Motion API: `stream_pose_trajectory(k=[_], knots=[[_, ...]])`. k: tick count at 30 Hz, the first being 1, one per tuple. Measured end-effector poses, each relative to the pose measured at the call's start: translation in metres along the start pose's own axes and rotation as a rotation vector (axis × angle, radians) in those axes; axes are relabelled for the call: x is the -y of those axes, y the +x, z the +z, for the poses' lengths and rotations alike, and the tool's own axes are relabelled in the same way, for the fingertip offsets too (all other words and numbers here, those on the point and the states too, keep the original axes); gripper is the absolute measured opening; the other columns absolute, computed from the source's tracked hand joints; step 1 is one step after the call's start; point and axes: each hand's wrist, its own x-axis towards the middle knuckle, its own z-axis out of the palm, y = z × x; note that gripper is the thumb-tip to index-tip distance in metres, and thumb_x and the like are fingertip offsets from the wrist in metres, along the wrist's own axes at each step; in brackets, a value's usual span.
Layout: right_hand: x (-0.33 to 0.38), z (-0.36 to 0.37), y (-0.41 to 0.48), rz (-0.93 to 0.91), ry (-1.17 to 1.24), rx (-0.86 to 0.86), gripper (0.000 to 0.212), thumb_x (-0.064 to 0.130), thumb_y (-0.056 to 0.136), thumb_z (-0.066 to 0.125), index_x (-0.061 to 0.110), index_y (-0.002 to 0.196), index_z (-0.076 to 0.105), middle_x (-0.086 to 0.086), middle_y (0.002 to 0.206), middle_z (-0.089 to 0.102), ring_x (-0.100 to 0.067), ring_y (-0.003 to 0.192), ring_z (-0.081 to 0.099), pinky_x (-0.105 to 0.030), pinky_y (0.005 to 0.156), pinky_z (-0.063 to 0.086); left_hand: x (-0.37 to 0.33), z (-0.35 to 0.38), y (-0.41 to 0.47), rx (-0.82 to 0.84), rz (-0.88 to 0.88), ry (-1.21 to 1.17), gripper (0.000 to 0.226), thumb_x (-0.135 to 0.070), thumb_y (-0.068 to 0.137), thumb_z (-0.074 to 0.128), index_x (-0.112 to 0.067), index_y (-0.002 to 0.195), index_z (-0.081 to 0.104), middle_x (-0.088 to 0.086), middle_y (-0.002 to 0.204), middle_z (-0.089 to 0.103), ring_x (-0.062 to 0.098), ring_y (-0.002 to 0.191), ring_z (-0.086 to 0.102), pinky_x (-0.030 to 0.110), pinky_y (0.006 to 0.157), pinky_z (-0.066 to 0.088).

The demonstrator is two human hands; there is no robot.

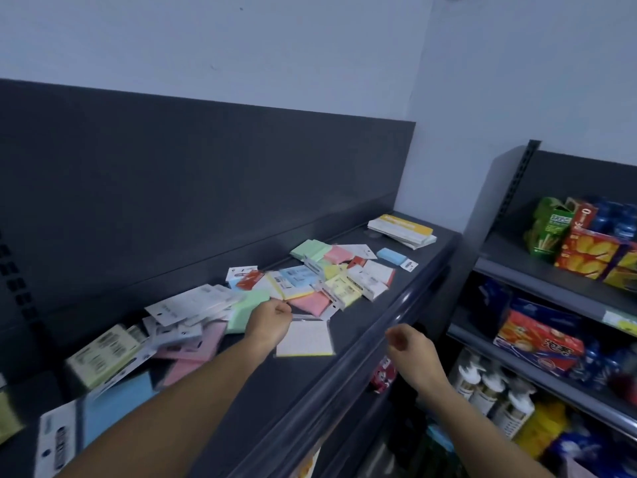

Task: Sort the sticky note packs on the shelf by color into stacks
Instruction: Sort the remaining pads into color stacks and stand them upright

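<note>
Barely begun, sorting on the dark shelf (365, 305): mixed sticky note packs (310, 281) sprawl from lower left to centre. The left hand (272, 322) pinches a pale yellow pack (305, 339) on the bare strip by the front lip, likely starting a stack that needs more yellows. The right hand (410, 343), loosely curled and empty, hovers past that edge.

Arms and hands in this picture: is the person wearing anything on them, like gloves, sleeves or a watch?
Nothing shows. The left hand and right hand are bare, without gloves. The left forearm and right forearm are uncovered down to the frame's edge, so no sleeve is in view. No watch, band or ring can be made out.
</note>
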Motion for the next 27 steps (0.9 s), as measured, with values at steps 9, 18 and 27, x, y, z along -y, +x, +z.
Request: stream_pose_trajectory(k=[9,18,27], knots=[[-0.005,0.002,0.130,0.042,-0.087,0.038,0.024,0.003,0.084,0.053,0.010,0.104,0.062,-0.007,0.107,0.064,-0.015,0.088,0.053,-0.024,0.076,0.041,-0.007,-0.009,0.108,-0.153,-0.125,0.522,0.035,-0.019,0.085,0.053,-0.022,0.120,0.058,0.007,0.129,0.054,0.029,0.118,0.048,0.034,0.090,0.042],[-0.019,0.022,0.236,0.018,-0.146,0.134,0.040,0.008,0.089,0.054,0.005,0.128,0.051,-0.012,0.131,0.056,-0.028,0.116,0.054,-0.027,0.090,0.041,0.009,0.000,0.148,-0.195,-0.352,0.731,0.049,-0.036,0.081,0.055,-0.011,0.123,0.048,0.011,0.132,0.046,0.029,0.121,0.043,0.035,0.097,0.039],[-0.042,0.032,0.331,0.026,-0.420,0.445,0.055,0.040,0.080,0.061,0.015,0.128,0.048,-0.012,0.130,0.052,-0.033,0.120,0.050,-0.049,0.103,0.039,0.014,-0.002,0.169,-0.429,-0.315,0.276,0.064,-0.010,0.065,0.080,0.000,0.118,0.046,0.021,0.119,0.050,0.036,0.109,0.052,0.035,0.088,0.046]])
